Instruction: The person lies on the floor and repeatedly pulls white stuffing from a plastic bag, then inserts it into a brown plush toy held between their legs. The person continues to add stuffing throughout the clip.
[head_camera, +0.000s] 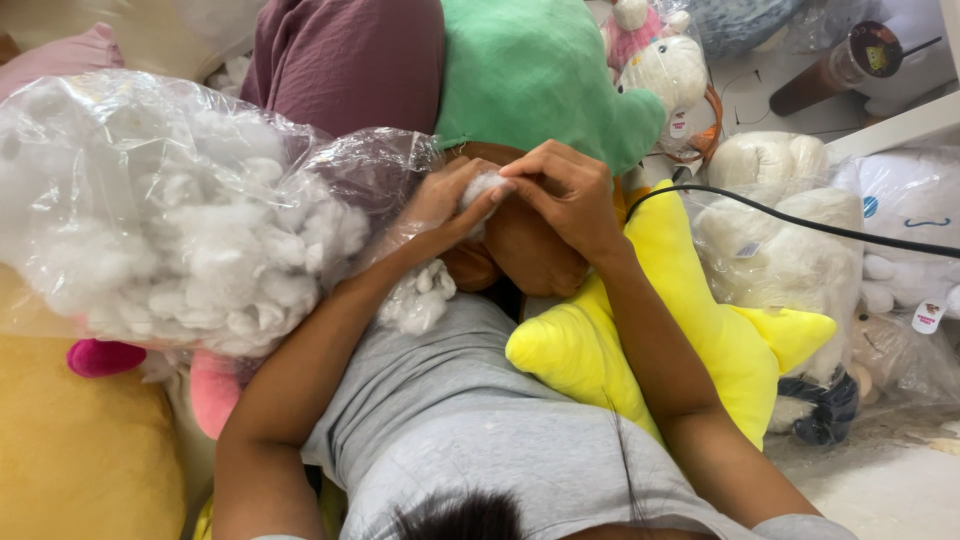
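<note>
My left hand (445, 207) pinches a tuft of white stuffing (483, 185) against a brown and green plush toy (530, 235) resting on my lap. My right hand (568, 190) presses on the brown part of the same toy, fingers curled at the spot where the stuffing meets it. A further clump of white stuffing (418, 298) hangs under my left wrist. A large clear plastic bag of white stuffing (170, 220) lies just left of my left arm, its mouth near my left hand.
A yellow star-shaped plush (690, 330) lies under my right forearm. White plush toys in plastic (790, 250) pile up at the right, crossed by a black cable (800, 222). A maroon cushion (345, 60) sits behind, a yellow cushion (80, 450) at lower left.
</note>
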